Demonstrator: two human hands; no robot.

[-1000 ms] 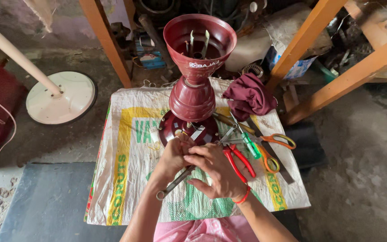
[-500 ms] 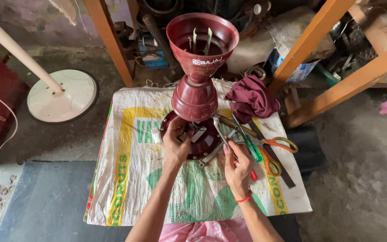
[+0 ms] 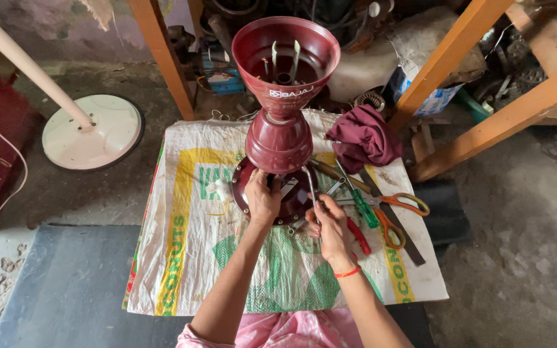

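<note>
A dark red appliance body (image 3: 283,96), wide at the top, narrow at the waist and round at the base, stands upright on a woven sack (image 3: 195,258). My left hand (image 3: 262,196) grips the rim of its base at the near side. My right hand (image 3: 330,222) holds a thin metal wrench (image 3: 309,180) whose far end reaches up against the lower body of the appliance. A red thread band circles my right wrist.
Right of the base lie a green-handled screwdriver (image 3: 362,206), red-handled pliers (image 3: 358,235), orange-handled scissors (image 3: 401,209) and a maroon cloth (image 3: 363,137). A white round stand base with its pole (image 3: 91,132) sits at left. Orange wooden legs (image 3: 162,58) and clutter stand behind.
Both hands have moved up from the sack toward the appliance base. The left hand now grips the base and the right hand has raised the wrench against the body.
</note>
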